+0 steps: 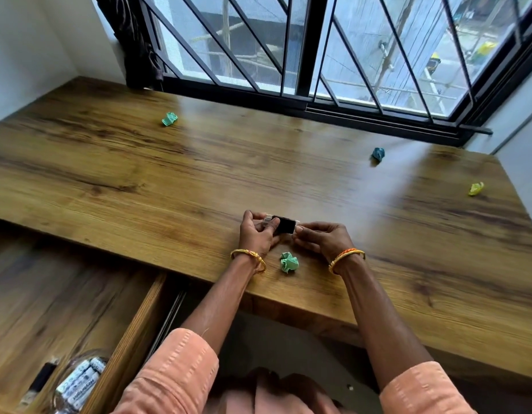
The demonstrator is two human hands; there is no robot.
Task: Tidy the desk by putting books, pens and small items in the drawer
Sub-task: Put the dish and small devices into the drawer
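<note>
A small black box with clear plastic ends (284,225) is held just above the wooden desk (157,174) near its front edge. My left hand (257,234) grips its left end and my right hand (323,239) pinches its right end. A crumpled light-green paper ball (288,262) lies on the desk between my wrists. The open drawer (133,333) sits at the lower left, below the desktop. Inside it lie a clear container of white labelled items (79,380) and a black pen-like item (39,382).
More crumpled paper balls lie on the desk: a green one (170,118) far left, a dark teal one (378,153) far right, a yellow one (476,189) by the right edge. A barred window (318,55) runs along the back. White walls close both sides.
</note>
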